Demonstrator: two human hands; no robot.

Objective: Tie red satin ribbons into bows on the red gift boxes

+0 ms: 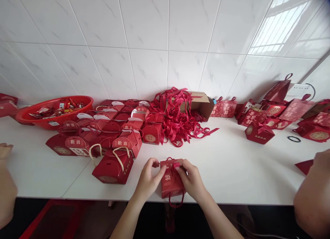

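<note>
A small red gift box [166,187] with gold characters and red cord handles lies near the table's front edge, between my two hands. My right hand [190,178] pinches a red ribbon [176,164] at the top of the box, thumb and forefinger together. On the box's left side, my left hand [149,177] has its thumb on the upper edge, with a gap between thumb and curved forefinger. Its other fingers are partly hidden. To the left stands a red box with rope handles [113,168], in front of several rows of similar boxes [103,136].
A heap of red ribbons [177,118] spills from a cardboard box [202,105] by the tiled wall. A red basin [54,120] of wrapped sweets stands left. More red boxes [259,132] and a black ring [294,139] lie right. Other people's arms [313,191] reach in at both sides.
</note>
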